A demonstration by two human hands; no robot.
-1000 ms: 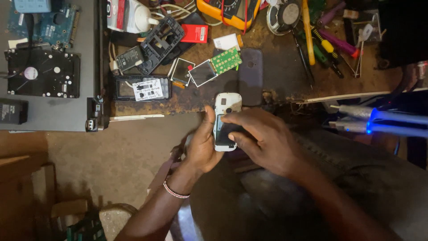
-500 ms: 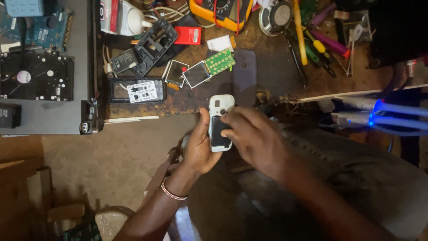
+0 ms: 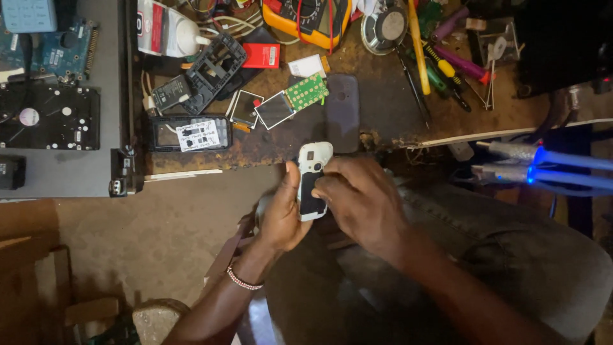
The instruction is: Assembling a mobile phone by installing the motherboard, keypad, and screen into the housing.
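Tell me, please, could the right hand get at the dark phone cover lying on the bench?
Probably yes: the dark phone cover lies uncovered just beyond the right hand, though that hand is busy on the white phone.

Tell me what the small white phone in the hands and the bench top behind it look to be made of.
Small white phone shell: looks like moulded plastic, smooth with a slight sheen and rounded corners; a dark inner panel shows in its open back. The left hand cradles it and the right hand works on it. Brown bench top: probably wood, matt and stained, with a chipped, ragged front edge.
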